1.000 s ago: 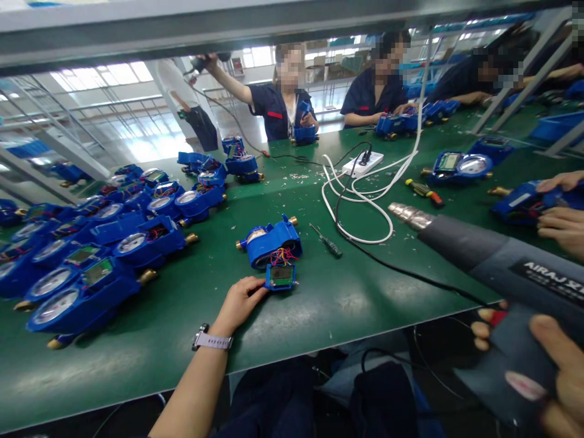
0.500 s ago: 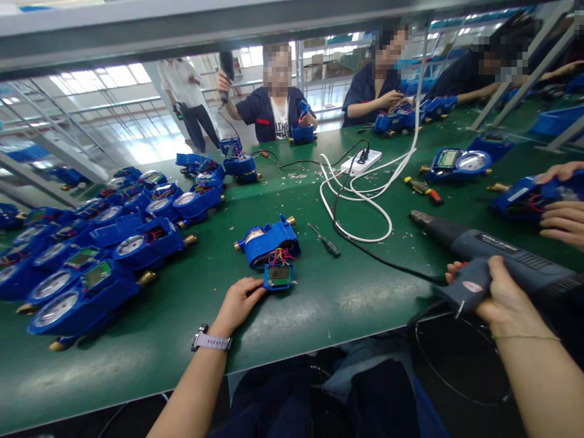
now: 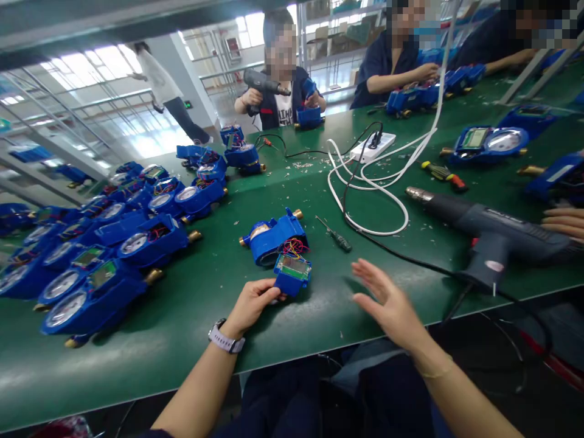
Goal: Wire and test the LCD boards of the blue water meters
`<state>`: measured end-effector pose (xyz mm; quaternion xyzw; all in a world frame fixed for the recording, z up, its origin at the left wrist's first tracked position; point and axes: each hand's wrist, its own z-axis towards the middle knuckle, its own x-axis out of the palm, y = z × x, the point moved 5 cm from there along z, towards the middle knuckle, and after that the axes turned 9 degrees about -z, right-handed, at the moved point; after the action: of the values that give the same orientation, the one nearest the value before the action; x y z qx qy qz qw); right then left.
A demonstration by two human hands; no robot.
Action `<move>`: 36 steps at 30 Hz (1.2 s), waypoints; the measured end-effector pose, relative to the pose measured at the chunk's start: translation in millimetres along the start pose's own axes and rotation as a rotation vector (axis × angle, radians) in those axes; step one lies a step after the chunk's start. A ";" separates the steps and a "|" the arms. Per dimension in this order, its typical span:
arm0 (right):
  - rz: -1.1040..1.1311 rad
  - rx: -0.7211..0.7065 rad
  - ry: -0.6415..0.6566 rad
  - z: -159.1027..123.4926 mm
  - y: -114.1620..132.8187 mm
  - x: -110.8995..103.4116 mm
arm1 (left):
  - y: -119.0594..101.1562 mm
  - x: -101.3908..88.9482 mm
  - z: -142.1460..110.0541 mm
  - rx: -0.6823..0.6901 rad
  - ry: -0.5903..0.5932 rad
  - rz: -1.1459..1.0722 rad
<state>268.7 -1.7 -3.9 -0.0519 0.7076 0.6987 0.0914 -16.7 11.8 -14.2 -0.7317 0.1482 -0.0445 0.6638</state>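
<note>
My left hand pinches the lower left edge of a small blue display module, which is tilted up off the table. Red and yellow wires join this module to a blue water meter with brass ends lying just behind it. My right hand is empty, its fingers stretched out above the table to the right of the module. A dark heat gun rests on the table at the right, nozzle pointing left. Between meter and heat gun lies a screwdriver.
Many blue meters crowd the left side of the green table. A white power strip with looped cables sits at the back, a yellow-and-red screwdriver beyond the heat gun. Co-workers sit opposite; a co-worker's hand shows at right.
My right hand has set the heat gun down on the table, let go and moved left. My left hand has lifted and tilted the display module. A co-worker opposite has lowered another heat gun.
</note>
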 end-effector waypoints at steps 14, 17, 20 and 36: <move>0.143 -0.020 0.365 16.0 2.7 104.9 | -24.2 9.7 5.4 0.010 0.307 0.232; 0.123 -0.021 0.354 13.9 1.9 105.0 | -24.8 2.8 10.7 -0.005 0.378 0.165; 0.081 -0.039 0.348 12.9 0.0 105.5 | -16.4 -5.3 14.0 -0.029 0.321 -0.041; -0.023 -0.040 0.312 11.8 -8.0 105.4 | -26.4 -6.8 -18.6 0.070 0.274 0.316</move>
<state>167.9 15.7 -33.1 -0.1698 0.6987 0.6949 -0.0127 -23.8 -2.2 14.8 -0.6629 0.3484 -0.0439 0.6612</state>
